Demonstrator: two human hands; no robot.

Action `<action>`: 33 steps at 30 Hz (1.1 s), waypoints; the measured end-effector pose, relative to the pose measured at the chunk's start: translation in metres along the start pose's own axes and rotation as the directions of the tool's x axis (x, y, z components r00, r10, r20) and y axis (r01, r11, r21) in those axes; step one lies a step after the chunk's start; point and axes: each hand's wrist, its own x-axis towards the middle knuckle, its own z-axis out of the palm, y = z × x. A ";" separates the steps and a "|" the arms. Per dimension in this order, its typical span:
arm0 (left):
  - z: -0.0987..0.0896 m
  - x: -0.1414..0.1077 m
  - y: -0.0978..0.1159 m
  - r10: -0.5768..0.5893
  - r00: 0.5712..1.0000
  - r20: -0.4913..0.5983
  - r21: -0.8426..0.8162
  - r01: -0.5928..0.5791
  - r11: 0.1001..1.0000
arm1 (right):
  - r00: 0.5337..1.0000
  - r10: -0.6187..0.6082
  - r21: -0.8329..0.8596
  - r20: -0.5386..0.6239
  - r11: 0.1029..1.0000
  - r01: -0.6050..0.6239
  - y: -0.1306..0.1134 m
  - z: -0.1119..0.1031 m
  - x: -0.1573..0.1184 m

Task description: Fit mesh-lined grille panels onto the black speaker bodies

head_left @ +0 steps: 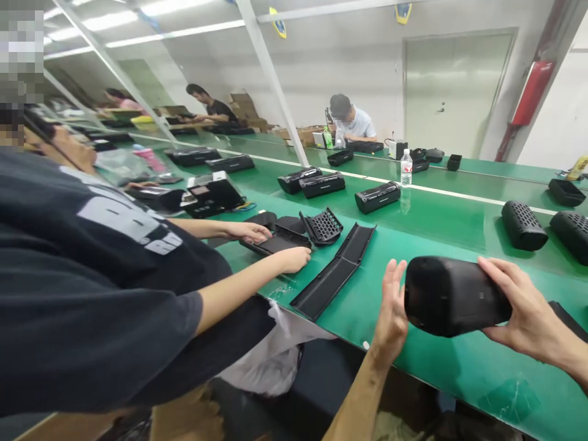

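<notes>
Black speaker body (452,296) held lengthwise above the green bench (482,361), right hand (523,306) curled round its right end, thumb on top; left hand (390,312) spread open, fingers up, just beside the left end, contact unclear. Co-worker's hand (294,260) rests near a black panel (275,245). White plastic bag (275,349) hangs below the bench edge, contents hidden; cardboard boxes (243,107) far off, contents unseen
</notes>
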 end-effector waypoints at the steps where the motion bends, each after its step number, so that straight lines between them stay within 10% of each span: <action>1: -0.004 0.000 0.010 0.035 0.998 0.057 0.080 -0.040 0.996 | 0.998 -0.054 -0.064 0.028 0.996 0.056 0.001 -0.004 0.002; 14: -0.016 -0.015 0.034 -0.021 0.998 0.051 0.468 -0.005 0.884 | 0.978 -0.123 -0.198 0.170 0.968 0.156 0.004 0.010 -0.011; 18: -0.016 -0.015 0.034 0.032 0.998 0.060 0.445 -0.056 0.894 | 0.993 0.050 0.081 0.108 0.995 -0.059 0.021 0.001 -0.026; 23: -0.019 -0.016 0.034 0.064 0.994 0.090 0.420 -0.096 0.903 | 0.940 0.246 0.494 0.238 0.802 -0.335 0.039 0.004 -0.047; 28: -0.021 -0.012 0.027 0.109 0.992 0.055 0.430 -0.123 0.894 | 0.933 0.330 0.549 0.143 0.758 -0.352 0.027 0.007 -0.043; 33: -0.030 -0.007 0.016 -0.031 0.999 -0.037 0.366 0.042 0.930 | 0.834 0.446 0.602 0.324 0.583 -0.546 0.029 0.009 -0.033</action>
